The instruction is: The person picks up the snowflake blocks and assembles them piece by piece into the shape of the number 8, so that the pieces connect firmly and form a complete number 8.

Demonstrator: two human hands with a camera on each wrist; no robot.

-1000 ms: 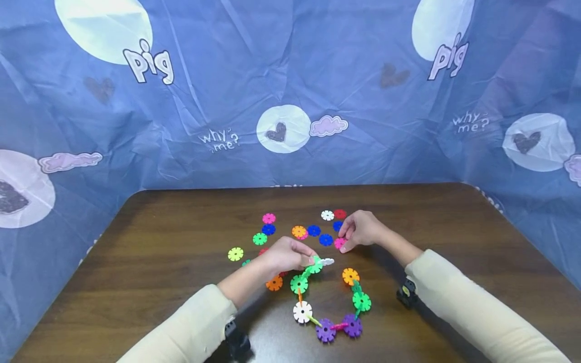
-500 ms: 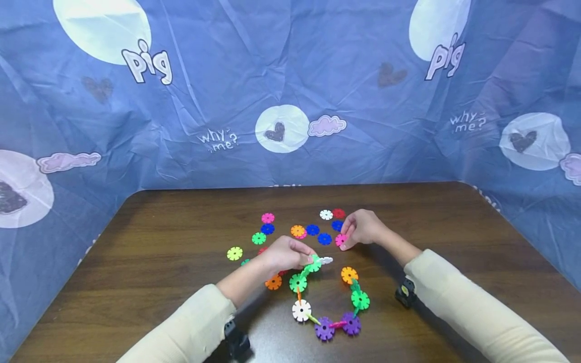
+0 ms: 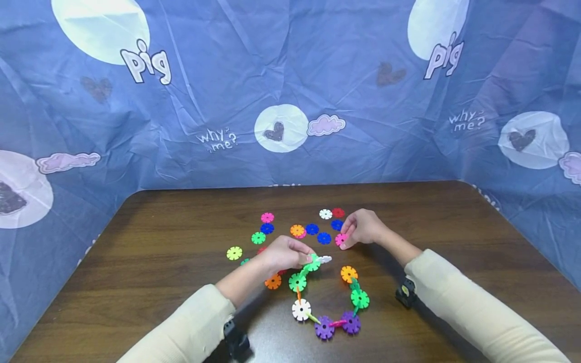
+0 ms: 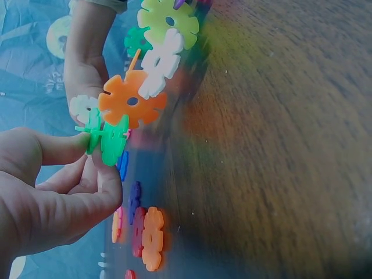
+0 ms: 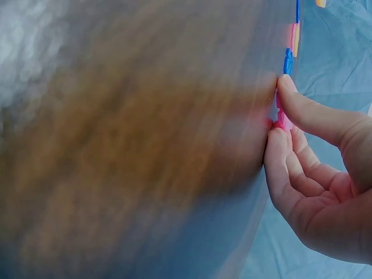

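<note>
A chain of slotted, flower-shaped plastic discs curves in a U on the table, with purple discs [image 3: 324, 327] at its near bend. My left hand [image 3: 286, 253] pinches a green disc [image 3: 313, 262] close to one end of it, where a white disc [image 3: 325, 259] sticks out to the right. The chain's other end is an orange disc [image 3: 349, 274]. Farther right, my right hand [image 3: 366, 228] pinches a loose pink disc [image 3: 341, 240] between thumb and fingers. In the right wrist view this pink disc [image 5: 283, 118] stands partly hidden behind the fingertips, at the tabletop.
Loose discs lie scattered behind the chain: a yellow one [image 3: 234, 253], a green one [image 3: 258, 238], several blue ones [image 3: 324, 238], a white one [image 3: 325, 214] and others. An orange disc [image 3: 273, 281] lies beside the left forearm. A printed blue cloth [image 3: 290, 65] hangs behind the wooden table [image 3: 159, 242].
The fingers of my right hand have closed in on the pink disc, which appears slightly tipped up. My left hand and the chain hold nearly the same place.
</note>
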